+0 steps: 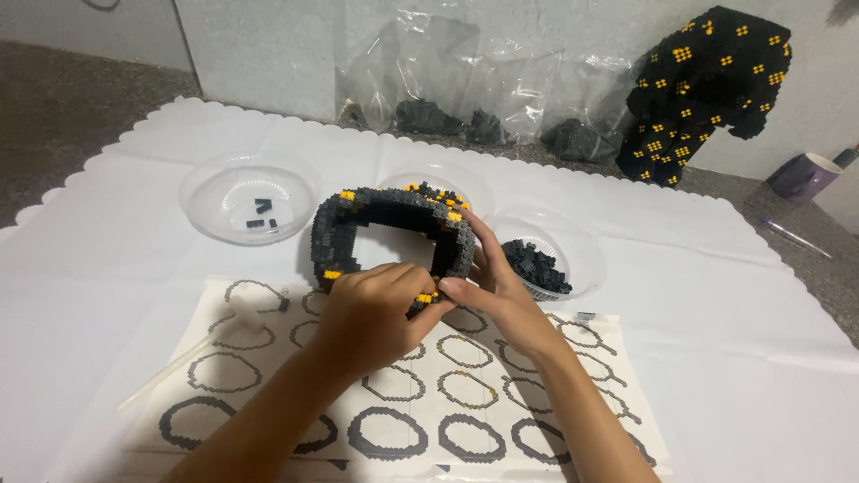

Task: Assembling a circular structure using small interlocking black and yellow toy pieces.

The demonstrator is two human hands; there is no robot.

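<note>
Head view: bowls behind brick ring

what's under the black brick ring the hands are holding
Under the black brick ring lies a paper sheet printed with rows of dark ring outlines, on a white cloth. The left hand and right hand cover the outlines directly below.

Brick ring: dark grey-black, yellow specks; cloth: white, scalloped edge; printed sheet: rows of black ovals; finished brick figure: black, yellow dot clusters; mug: purple.
</note>
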